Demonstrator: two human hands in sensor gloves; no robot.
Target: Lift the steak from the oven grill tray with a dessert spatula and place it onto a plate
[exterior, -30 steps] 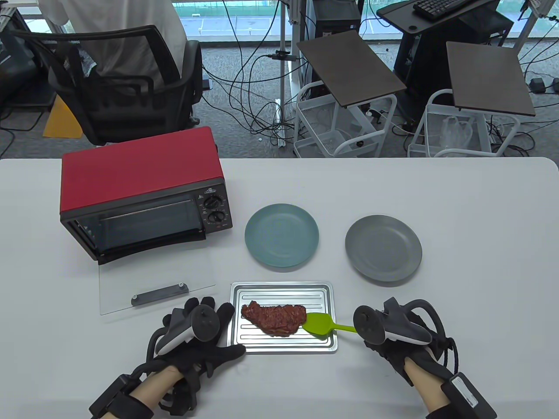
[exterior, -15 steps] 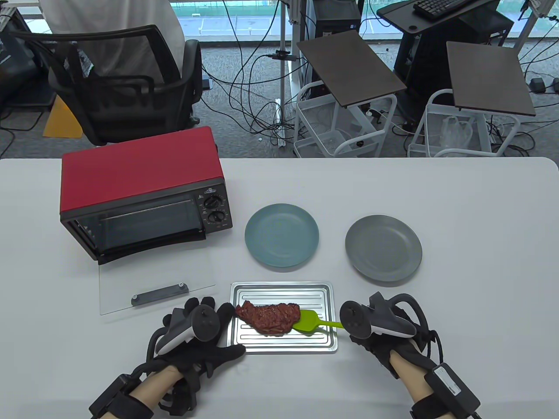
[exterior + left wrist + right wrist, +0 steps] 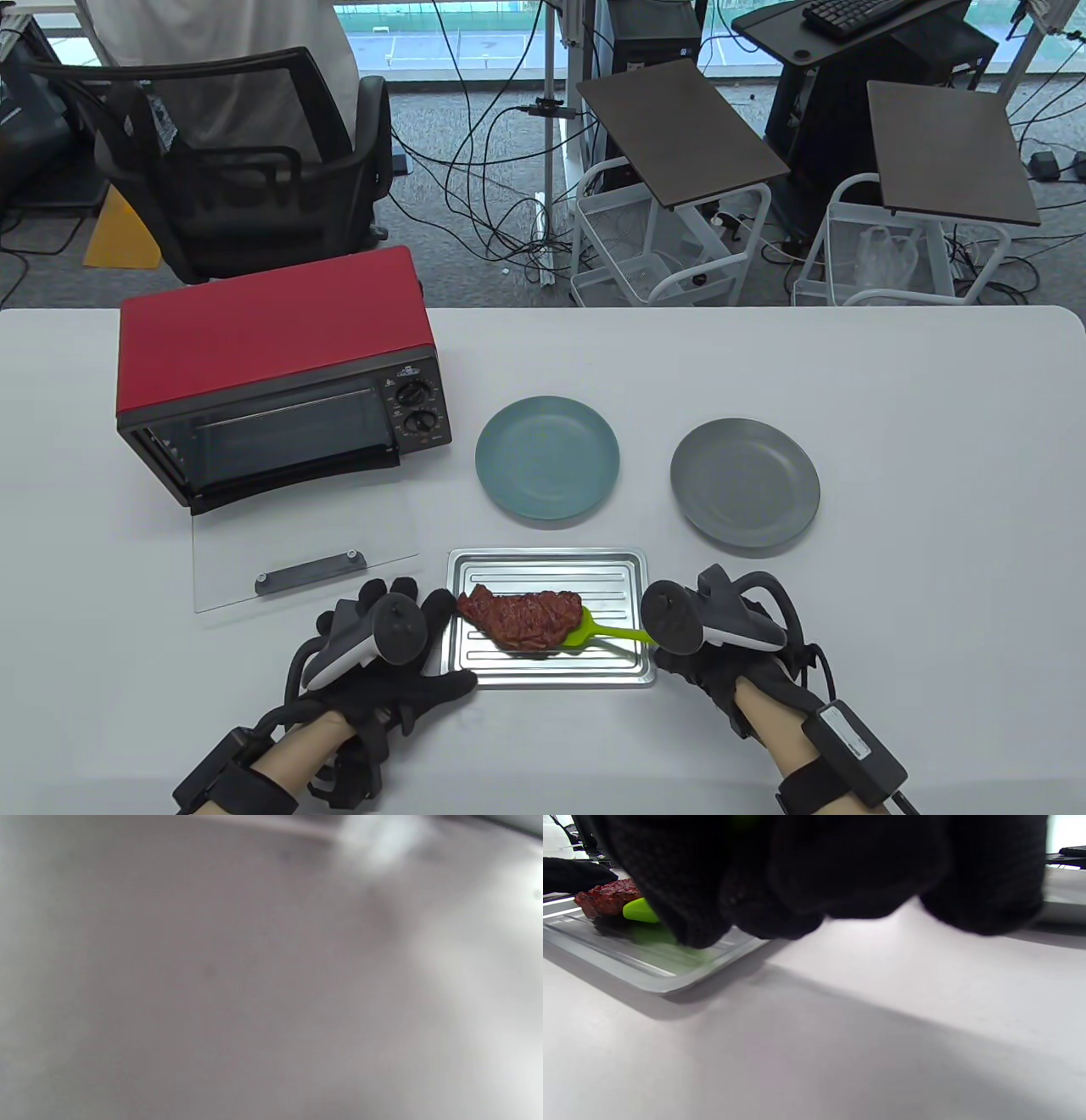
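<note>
On the white desk (image 3: 891, 407), the right hand (image 3: 721, 654) grips the green spatula (image 3: 607, 631), blade under the steak (image 3: 522, 618); the flat left hand (image 3: 390, 654) touches the tray (image 3: 551, 570).

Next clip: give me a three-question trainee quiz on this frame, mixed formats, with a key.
1. True or false: the steak lies on the teal plate.
2. Which hand holds the spatula? A) left B) right C) both
3. Fill in: the spatula's blade is sliding under the steak's ___ end, seen in the table view.

Key:
1. False; it is on the tray.
2. B, the right hand; the left hand rests at the tray's left edge.
3. Right.
</note>
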